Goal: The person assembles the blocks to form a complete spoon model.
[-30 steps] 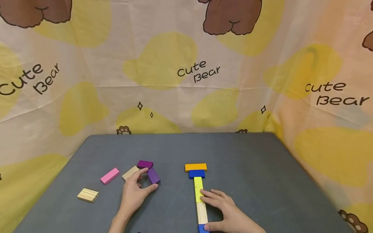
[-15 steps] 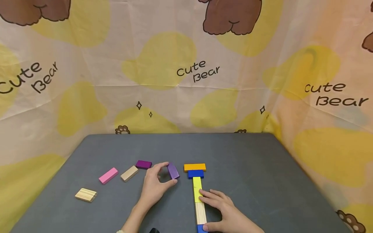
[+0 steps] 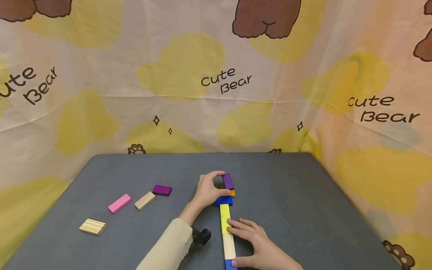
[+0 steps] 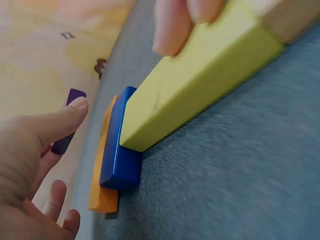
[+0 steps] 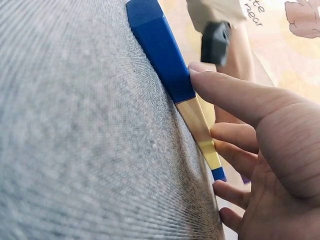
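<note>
A row of blocks runs away from me on the grey table (image 3: 287, 195): a blue block (image 3: 230, 264) nearest, then a plain wood block (image 3: 228, 246), a yellow block (image 3: 224, 219), a blue crosswise block (image 3: 223, 200) and an orange block (image 3: 232, 193). My left hand (image 3: 221, 183) pinches a purple block (image 3: 228, 181) between thumb and fingers, just over the orange block (image 4: 102, 175). My right hand (image 3: 243, 240) rests on the row, with fingers on the yellow block (image 4: 200, 80) and the thumb at the near blue block (image 5: 160, 47).
At the left of the table lie a pink block (image 3: 119, 203), a tan block (image 3: 144, 200), a dark purple block (image 3: 162, 190) and a striped wood block (image 3: 92, 226). A bear-print cloth (image 3: 216, 82) hangs behind and beside the table.
My left hand lifted a purple block from the left group and carried it right and away, to the far end of the row. The right hand stayed on the row.
</note>
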The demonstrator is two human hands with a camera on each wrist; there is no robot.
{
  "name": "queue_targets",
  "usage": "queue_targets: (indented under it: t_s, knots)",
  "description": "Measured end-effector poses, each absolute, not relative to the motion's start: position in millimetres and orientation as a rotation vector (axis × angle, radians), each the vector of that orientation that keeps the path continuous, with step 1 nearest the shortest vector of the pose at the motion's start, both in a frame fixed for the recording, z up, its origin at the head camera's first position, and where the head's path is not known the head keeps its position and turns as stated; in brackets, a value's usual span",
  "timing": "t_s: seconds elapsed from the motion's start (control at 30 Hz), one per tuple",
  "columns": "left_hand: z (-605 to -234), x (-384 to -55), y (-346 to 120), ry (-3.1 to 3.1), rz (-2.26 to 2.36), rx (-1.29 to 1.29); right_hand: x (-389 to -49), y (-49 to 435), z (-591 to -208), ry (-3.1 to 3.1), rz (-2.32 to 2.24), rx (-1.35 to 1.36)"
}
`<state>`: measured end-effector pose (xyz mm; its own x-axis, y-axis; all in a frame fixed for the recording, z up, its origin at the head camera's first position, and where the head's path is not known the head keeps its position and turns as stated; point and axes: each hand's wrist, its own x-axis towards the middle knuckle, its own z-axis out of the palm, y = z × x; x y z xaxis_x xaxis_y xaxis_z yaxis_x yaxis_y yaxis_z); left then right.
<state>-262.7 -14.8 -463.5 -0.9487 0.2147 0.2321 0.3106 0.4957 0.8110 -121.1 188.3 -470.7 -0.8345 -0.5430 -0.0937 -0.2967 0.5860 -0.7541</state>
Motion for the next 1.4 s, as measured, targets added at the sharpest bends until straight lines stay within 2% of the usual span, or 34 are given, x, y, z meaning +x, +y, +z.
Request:
queue_targets:
  t_s: [0.47,0.83,1.4]
  knots:
    - [-472,-292,-6,-2.759,-1.445,-0.322,-122,189,-473,2.501,-1.114,-0.673]
    - [-473,-290,1,-2.850,-1.337,-0.298,-123,188,-472,2.492,-1.108,-0.674]
    - [-473,-290,1,-2.844,-1.439,-0.248,-122,188,-472,2.498,-1.116,-0.701]
